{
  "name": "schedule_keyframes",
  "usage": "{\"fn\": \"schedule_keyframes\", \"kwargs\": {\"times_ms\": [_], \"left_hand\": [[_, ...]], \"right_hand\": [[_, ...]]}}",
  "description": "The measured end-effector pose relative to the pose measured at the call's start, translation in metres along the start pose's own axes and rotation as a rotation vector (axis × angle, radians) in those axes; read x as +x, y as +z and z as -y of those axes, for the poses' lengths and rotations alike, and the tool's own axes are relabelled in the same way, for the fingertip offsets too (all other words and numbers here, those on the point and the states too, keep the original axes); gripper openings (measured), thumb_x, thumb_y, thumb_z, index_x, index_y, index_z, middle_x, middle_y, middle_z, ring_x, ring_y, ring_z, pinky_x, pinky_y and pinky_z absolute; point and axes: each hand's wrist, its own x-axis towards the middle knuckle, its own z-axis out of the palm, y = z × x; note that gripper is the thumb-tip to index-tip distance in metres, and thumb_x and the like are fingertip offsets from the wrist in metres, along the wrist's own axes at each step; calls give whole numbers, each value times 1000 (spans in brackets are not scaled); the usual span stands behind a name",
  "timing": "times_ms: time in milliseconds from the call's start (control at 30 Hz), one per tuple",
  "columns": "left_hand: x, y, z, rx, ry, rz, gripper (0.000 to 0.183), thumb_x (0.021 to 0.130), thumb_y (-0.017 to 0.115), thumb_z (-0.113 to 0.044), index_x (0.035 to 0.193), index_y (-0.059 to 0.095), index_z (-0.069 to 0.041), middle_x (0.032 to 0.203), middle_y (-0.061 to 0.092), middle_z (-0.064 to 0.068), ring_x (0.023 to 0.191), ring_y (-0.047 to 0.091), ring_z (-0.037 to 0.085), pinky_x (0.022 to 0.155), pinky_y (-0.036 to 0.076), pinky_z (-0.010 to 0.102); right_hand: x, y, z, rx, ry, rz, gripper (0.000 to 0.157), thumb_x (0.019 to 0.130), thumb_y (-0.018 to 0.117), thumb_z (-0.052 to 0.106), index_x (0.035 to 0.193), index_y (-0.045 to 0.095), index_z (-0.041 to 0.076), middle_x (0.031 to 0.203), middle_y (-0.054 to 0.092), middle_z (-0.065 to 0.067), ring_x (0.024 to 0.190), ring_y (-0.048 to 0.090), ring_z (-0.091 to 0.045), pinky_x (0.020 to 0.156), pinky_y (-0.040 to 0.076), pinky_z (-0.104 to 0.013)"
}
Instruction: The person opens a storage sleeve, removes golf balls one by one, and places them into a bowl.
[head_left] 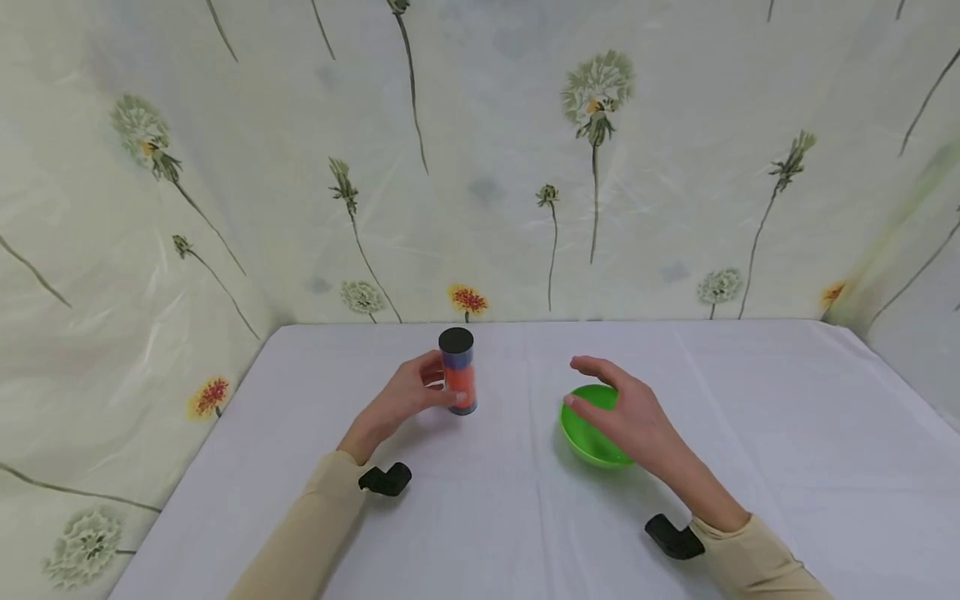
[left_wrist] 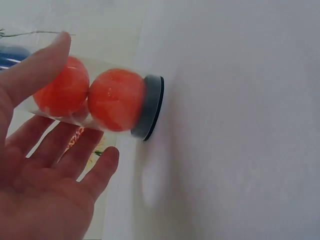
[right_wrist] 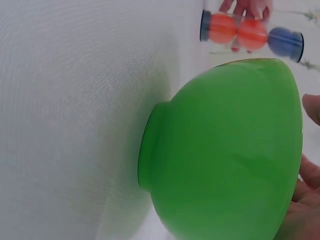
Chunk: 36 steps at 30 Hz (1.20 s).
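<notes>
A clear tube (head_left: 461, 379) with black caps holds two orange balls (left_wrist: 117, 99) and a blue ball (right_wrist: 283, 42). It stands nearly upright, its lower cap (left_wrist: 150, 107) close over the white tabletop. My left hand (head_left: 408, 392) holds the tube from the left, thumb across the near side, other fingers behind. A green bowl (right_wrist: 225, 150) sits upright on the table to the right. Over the bowl's rim, my right hand (head_left: 626, 412) hovers with thumb and fingers spread apart, nothing between them. In the right wrist view the bowl hides part of that hand.
A white cloth (head_left: 480, 517) covers the table. Curtains with dandelion prints (head_left: 480, 167) rise along the back and sides. Each wrist carries a black camera mount, the left one (head_left: 386, 479) and the right one (head_left: 673, 537).
</notes>
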Motion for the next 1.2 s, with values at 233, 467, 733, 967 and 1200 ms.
{"fn": "schedule_keyframes", "kwargs": {"times_ms": [233, 467, 733, 967, 1200], "left_hand": [[6, 2, 2, -54, -32, -26, 54, 81, 80, -11, 131, 60, -14, 124, 64, 2, 118, 57, 21, 98, 45, 41], [7, 1, 5, -81, -68, -33, 53, 81, 79, -12, 130, 62, -17, 123, 64, 0, 121, 54, 21, 102, 40, 45], [6, 2, 5, -88, -86, -57, 55, 80, 80, -11, 131, 61, -16, 125, 63, 0, 125, 52, 22, 105, 38, 47], [2, 2, 4, -56, -58, -74, 56, 81, 79, -11, 133, 60, -13, 126, 63, 3, 122, 53, 25, 102, 41, 46], [-3, -2, 0, 1, -36, -86, 54, 79, 81, -13, 129, 62, -15, 122, 64, 2, 118, 55, 24, 98, 44, 45]], "right_hand": [[0, -1, 2, 18, 10, 11, 59, 90, 70, 43, 141, 52, 18, 140, 54, 1, 135, 42, -23, 106, 33, -51], [3, -1, 4, 38, -9, 7, 57, 90, 71, 41, 140, 52, 17, 139, 54, -1, 132, 44, -24, 106, 33, -52], [6, -1, 4, 87, -2, 9, 53, 91, 70, 39, 138, 53, 19, 138, 56, -3, 133, 44, -26, 106, 32, -54], [7, -3, 5, 126, 10, 9, 52, 91, 70, 39, 137, 54, 21, 137, 56, -1, 132, 44, -25, 107, 31, -53], [9, -1, 6, 146, -1, 16, 52, 91, 70, 39, 137, 54, 21, 136, 57, 1, 132, 45, -24, 107, 32, -53]]}}
